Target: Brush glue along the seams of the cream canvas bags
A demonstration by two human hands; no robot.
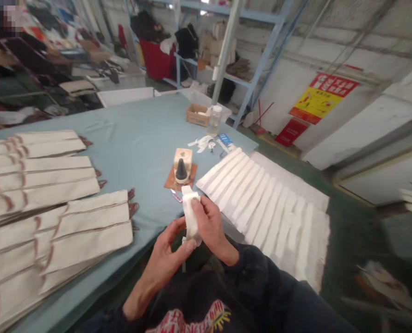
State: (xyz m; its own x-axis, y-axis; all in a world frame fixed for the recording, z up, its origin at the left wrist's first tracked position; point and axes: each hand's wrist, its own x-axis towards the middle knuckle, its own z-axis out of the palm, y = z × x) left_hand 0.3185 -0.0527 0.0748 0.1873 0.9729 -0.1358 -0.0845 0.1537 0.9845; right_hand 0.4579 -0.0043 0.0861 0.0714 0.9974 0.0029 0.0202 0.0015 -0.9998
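Note:
Both hands meet around a folded white fabric strip near the table's front edge. My left hand pinches its lower end between thumb and fingers. My right hand grips the upper part, thumb lying along the strip. A thin tail of it hangs below my left fingers. Just beyond the hands, a black cone-tipped bottle and a pale block stand on a brown square pad. Small pink-handled snips lie beside the pad.
Stacked cream fabric pieces with brown edging cover the table's left side. Rows of white strips lie at right. Farther back are white scraps, a clear jar and a cardboard box. A pole rises behind.

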